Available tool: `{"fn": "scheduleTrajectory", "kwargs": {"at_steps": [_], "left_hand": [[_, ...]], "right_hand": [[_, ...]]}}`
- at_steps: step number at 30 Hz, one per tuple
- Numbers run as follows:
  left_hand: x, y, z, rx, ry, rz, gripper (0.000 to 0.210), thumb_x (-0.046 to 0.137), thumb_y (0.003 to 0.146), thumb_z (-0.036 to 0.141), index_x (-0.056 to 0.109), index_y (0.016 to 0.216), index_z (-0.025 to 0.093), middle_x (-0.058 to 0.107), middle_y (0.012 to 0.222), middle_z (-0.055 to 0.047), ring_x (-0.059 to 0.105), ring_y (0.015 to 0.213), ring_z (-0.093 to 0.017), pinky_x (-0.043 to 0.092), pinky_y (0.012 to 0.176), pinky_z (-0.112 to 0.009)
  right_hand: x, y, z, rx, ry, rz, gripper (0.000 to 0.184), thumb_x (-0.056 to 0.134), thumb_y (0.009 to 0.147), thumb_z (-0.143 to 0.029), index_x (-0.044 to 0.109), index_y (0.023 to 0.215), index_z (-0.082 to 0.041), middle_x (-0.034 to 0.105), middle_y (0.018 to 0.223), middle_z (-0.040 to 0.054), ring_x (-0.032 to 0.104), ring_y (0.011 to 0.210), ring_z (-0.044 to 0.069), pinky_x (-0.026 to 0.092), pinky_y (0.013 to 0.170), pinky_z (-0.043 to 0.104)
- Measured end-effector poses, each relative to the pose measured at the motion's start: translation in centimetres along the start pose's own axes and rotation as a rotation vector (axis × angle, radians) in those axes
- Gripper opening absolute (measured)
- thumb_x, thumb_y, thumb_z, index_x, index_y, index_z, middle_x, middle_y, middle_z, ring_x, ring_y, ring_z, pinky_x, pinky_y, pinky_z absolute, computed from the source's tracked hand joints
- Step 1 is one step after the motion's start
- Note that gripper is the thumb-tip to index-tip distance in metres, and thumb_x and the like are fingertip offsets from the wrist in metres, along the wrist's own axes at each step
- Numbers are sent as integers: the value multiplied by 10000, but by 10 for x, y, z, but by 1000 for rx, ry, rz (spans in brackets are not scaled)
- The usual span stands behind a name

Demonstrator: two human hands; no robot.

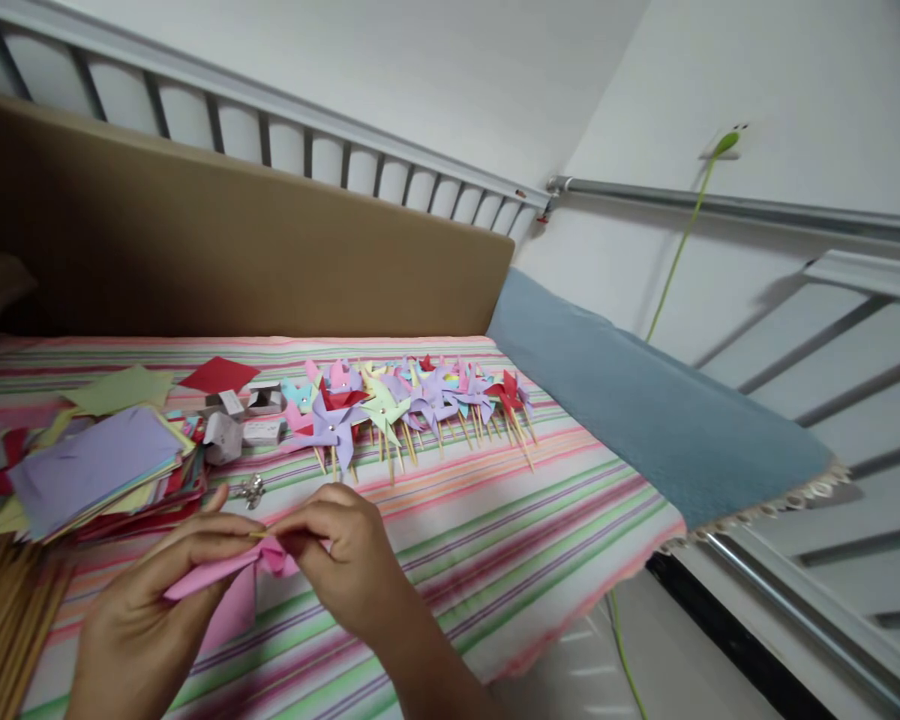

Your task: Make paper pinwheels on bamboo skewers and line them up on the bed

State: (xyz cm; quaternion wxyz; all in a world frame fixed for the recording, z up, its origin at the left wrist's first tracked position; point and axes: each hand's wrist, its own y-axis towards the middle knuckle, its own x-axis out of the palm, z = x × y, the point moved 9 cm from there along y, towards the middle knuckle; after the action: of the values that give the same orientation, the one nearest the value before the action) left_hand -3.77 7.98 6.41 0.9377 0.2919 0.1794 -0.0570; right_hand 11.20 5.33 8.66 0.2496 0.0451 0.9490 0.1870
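Observation:
My left hand (157,590) and my right hand (345,555) both pinch a pink paper pinwheel (232,605) above the striped cloth, low and left of centre. Its corners are folded in between the fingertips, and one blade hangs down below the left hand. Something thin and gold-coloured shows at the meeting fingertips; I cannot tell exactly what it is. Just beyond the hands lies a small heap of shiny metal pieces (252,490). Finished-looking pinwheels on sticks (420,400) lie in a row farther back.
A stack of coloured paper sheets (97,465) lies at the left, with wooden sticks (7,610) below it. Small white boxes (262,431) stand behind the metal pieces. A cardboard panel (270,240) and a railing border the striped cloth (495,530); a blue cover (600,390) hangs right.

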Motion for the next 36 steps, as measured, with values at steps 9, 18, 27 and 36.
{"fn": "scheduleTrajectory", "kwargs": {"at_steps": [9, 18, 27, 36], "left_hand": [[-14, -3, -59, -493, -356, 212, 315, 760, 581, 278, 652, 871, 219, 671, 897, -14, 635, 819, -185, 525, 677, -254], [0, -11, -74, -748, -753, 389, 412, 810, 467, 179, 661, 852, 174, 662, 754, 8, 585, 671, -96, 452, 572, -153], [21, -9, -69, -766, -776, 332, 572, 812, 491, 207, 617, 1028, 201, 669, 806, -1, 593, 743, -98, 462, 684, -180], [20, -11, -74, -789, -700, 307, 607, 801, 503, 273, 586, 1069, 224, 629, 1093, -54, 545, 1060, -200, 401, 924, -316]], "right_hand": [[-11, 2, 22, 105, 33, -138, 196, 558, 797, -131, 706, 890, -220, 648, 787, 5, 586, 760, 124, 438, 696, 223], [1, -2, 56, 182, -147, -151, 169, 577, 752, -119, 710, 785, -218, 616, 735, 1, 561, 721, 121, 403, 643, 212], [-2, -6, 79, 216, -133, -99, 109, 570, 698, -152, 661, 662, -200, 607, 683, -6, 544, 615, 114, 405, 588, 217], [-47, -12, 145, 574, 181, 338, 144, 582, 658, -289, 630, 648, -154, 580, 553, -11, 520, 529, 129, 416, 537, 239]]}}
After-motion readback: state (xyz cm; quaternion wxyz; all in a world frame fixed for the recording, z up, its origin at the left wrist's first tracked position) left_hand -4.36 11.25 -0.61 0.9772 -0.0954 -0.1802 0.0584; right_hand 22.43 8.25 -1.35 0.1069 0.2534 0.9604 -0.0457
